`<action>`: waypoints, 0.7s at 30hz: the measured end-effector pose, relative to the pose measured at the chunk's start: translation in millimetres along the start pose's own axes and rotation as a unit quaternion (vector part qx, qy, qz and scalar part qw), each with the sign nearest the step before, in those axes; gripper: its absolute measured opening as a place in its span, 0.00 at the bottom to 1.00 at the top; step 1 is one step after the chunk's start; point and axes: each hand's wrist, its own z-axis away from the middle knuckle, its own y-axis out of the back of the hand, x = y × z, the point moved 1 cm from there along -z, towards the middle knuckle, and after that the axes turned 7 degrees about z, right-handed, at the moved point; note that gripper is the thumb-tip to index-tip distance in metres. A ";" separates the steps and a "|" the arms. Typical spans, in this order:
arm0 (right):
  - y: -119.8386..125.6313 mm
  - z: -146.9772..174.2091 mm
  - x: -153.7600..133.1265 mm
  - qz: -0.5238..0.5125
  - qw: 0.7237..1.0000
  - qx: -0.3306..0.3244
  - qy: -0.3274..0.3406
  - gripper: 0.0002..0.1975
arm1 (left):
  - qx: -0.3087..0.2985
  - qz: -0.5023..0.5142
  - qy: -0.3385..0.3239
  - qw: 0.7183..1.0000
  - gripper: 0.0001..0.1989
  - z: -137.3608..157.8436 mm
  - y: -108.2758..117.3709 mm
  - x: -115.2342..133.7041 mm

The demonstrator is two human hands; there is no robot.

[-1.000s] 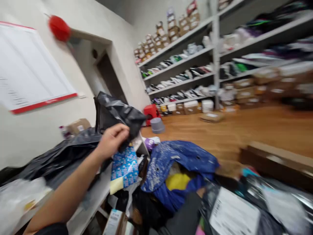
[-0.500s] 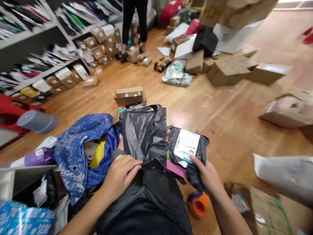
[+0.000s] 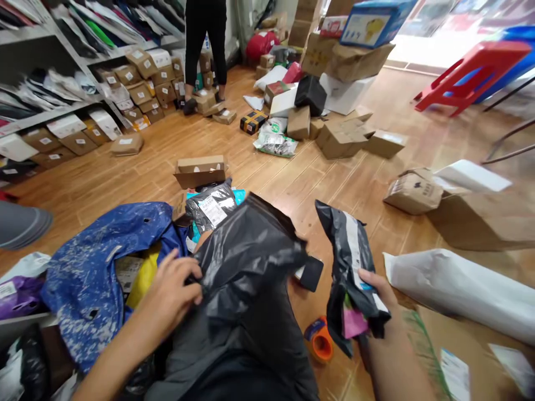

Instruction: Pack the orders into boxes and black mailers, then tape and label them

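Observation:
My left hand (image 3: 175, 284) is closed on the edge of a black plastic mailing bag (image 3: 251, 245) that spreads over my lap. My right hand (image 3: 382, 301) grips a smaller black plastic parcel (image 3: 355, 253), tilted upright, with a white label along it and a pink piece showing at its lower end. Below and between them, an orange tape roll (image 3: 321, 341) rests on the floor. A dark phone-like object (image 3: 310, 273) lies on the floor beside my leg. Left of my lap sits a blue, white-stained sack (image 3: 104, 267) with a yellow thing inside.
Another labelled black parcel (image 3: 213, 206) lies ahead of my knees, near an open carton (image 3: 200, 170). Boxes (image 3: 343, 136) are scattered across the floor. Shelves with parcels (image 3: 67, 133) line the left; a person (image 3: 205, 50) stands there. A white wrapped roll (image 3: 455, 289) lies at right.
My right hand has carried the small parcel away to the right and turned it upright. The large bag has tilted in my left hand, which moved left. The view has swung right.

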 end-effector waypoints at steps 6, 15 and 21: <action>-27.9 -14.0 -19.0 -0.007 0.997 -0.048 -0.066 0.21 | 0.106 -0.127 0.084 0.983 0.16 16.9 20.5 -38.1; -22.4 15.6 7.0 0.052 0.985 -0.139 -0.083 0.30 | 0.066 -0.001 0.192 0.979 0.53 39.8 -77.4 83.4; -35.7 31.8 16.8 0.165 0.910 -0.378 -0.038 0.24 | 0.000 -0.079 0.177 0.981 0.47 53.7 -94.0 77.0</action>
